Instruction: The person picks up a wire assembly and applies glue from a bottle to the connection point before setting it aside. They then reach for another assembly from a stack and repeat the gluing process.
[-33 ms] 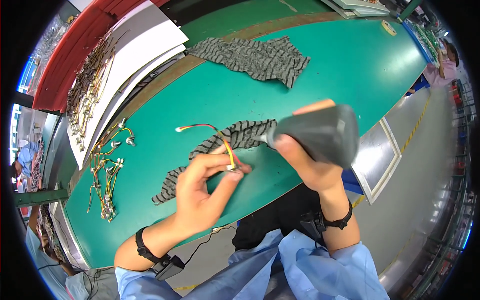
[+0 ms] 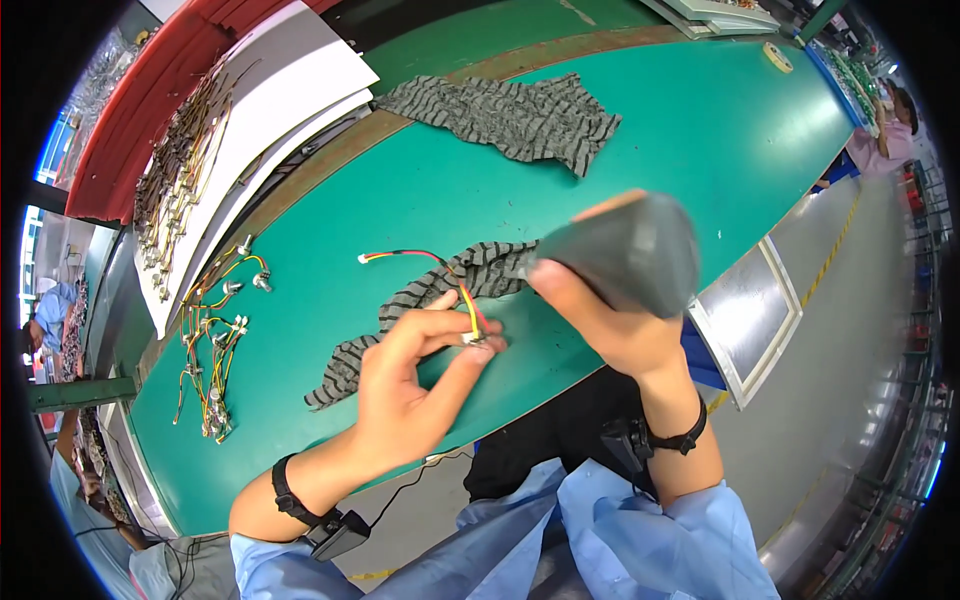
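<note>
Between the thumb and fingers of my left hand [image 2: 405, 385] is the small end part of a wire harness [image 2: 468, 305]. Its red, yellow and black wires rise from the pinch and curve left to a small white plug [image 2: 364, 258]. My right hand [image 2: 625, 335] is wrapped round a dark grey tapered bottle [image 2: 630, 255], blurred by motion. The bottle is tipped on its side, its narrow end toward the left hand but apart from the harness. Behind the harness a grey and black striped cloth [image 2: 425, 290] lies crumpled on the green table [image 2: 680, 150].
Several wired parts [image 2: 215, 350] lie loose at the table's left. More wire harnesses [image 2: 185, 205] rest on a white board [image 2: 285, 85]. A second striped cloth [image 2: 520, 125] lies farther back, and a tape roll [image 2: 777, 58] at the far right. Other people sit beyond both sides.
The bottle and my right hand have shifted slightly left and up. My left hand has moved a little to the right with the harness.
</note>
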`<state>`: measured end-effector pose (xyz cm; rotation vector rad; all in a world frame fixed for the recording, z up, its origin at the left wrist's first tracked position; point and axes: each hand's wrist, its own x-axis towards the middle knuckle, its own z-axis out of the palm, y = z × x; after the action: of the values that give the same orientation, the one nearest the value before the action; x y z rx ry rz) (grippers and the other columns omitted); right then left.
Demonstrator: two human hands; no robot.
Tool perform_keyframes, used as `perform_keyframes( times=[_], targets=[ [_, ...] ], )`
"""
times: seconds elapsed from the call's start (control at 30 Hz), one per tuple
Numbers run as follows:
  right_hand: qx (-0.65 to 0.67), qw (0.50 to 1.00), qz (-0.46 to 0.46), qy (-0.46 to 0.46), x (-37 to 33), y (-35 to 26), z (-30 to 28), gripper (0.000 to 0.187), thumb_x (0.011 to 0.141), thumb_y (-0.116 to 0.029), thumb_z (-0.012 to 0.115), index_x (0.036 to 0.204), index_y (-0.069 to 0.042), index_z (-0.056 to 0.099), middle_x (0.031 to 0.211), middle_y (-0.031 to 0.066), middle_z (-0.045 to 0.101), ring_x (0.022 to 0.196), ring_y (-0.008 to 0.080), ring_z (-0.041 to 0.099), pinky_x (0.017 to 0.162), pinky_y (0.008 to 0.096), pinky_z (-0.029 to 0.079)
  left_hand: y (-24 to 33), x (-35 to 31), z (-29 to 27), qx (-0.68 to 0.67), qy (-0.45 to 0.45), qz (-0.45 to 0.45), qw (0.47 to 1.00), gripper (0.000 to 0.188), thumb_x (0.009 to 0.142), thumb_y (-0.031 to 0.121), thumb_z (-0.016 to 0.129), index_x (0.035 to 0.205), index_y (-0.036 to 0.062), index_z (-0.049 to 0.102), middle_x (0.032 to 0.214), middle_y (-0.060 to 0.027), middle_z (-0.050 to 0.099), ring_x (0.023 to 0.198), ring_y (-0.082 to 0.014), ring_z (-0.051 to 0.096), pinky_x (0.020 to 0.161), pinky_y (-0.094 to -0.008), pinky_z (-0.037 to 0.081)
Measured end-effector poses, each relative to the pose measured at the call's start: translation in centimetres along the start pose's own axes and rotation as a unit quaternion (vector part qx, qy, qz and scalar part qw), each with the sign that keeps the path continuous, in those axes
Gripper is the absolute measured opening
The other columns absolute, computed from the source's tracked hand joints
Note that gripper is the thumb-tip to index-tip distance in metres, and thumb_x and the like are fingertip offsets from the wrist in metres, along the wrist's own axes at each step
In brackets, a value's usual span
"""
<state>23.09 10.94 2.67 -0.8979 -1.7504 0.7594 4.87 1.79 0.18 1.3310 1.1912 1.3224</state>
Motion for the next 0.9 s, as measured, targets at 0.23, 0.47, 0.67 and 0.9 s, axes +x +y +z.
perform_keyframes(
  times=[0.23, 0.47, 0.67, 0.9],
  targets=[
    [-0.097, 0.993, -0.005, -0.073, 3.0, 0.1, 0.1, 0.034, 0.069, -0.022, 0.078, 0.092, -0.003, 0.061, 0.061, 0.0086, 0.064, 0.055, 0.0271, 0.065, 0.049, 0.0345, 0.049, -0.2, 0.4, 0.1, 0.097, -0.007, -0.006, 0.995, 0.017, 0.085, 0.001, 0.064, 0.100, -0.0019, 0.055, 0.091, -0.0130, 0.067, 0.092, -0.0212, 0.068, 0.091, -0.0350, 0.049],
    [-0.279, 0.954, -0.033, -0.109, 4.3, -0.7, -2.2, 0.040, 0.066, -0.022, 0.077, 0.098, -0.003, 0.063, 0.068, 0.0141, 0.065, 0.063, 0.0336, 0.066, 0.055, 0.0368, 0.051, 0.0, 0.7, -1.0, 0.115, -0.019, 0.003, 0.993, 0.017, 0.088, -0.001, 0.059, 0.105, -0.0032, 0.055, 0.100, -0.0138, 0.064, 0.092, -0.0205, 0.066, 0.083, -0.0305, 0.051],
    [-0.127, 0.968, 0.197, 0.090, 1.2, 4.0, -10.2, 0.028, 0.088, -0.020, 0.068, 0.105, 0.002, 0.065, 0.096, 0.0043, 0.067, 0.083, 0.0148, 0.062, 0.076, 0.0289, 0.050, 0.5, 0.2, -0.6, 0.120, -0.008, 0.042, 0.992, 0.020, 0.085, 0.010, 0.063, 0.102, 0.0007, 0.059, 0.094, -0.0135, 0.065, 0.090, -0.0264, 0.066, 0.076, -0.0357, 0.052],
    [-0.043, 0.992, 0.065, 0.099, -1.5, 10.1, -9.5, 0.030, 0.093, -0.015, 0.057, 0.115, 0.004, 0.055, 0.112, 0.0092, 0.056, 0.102, 0.0183, 0.055, 0.091, 0.0286, 0.042, 0.0, -1.1, -0.5, 0.078, 0.001, 0.082, 0.994, 0.018, 0.083, 0.011, 0.061, 0.096, 0.0011, 0.054, 0.086, -0.0142, 0.063, 0.083, -0.0304, 0.064, 0.071, -0.0383, 0.050]
  ],
)
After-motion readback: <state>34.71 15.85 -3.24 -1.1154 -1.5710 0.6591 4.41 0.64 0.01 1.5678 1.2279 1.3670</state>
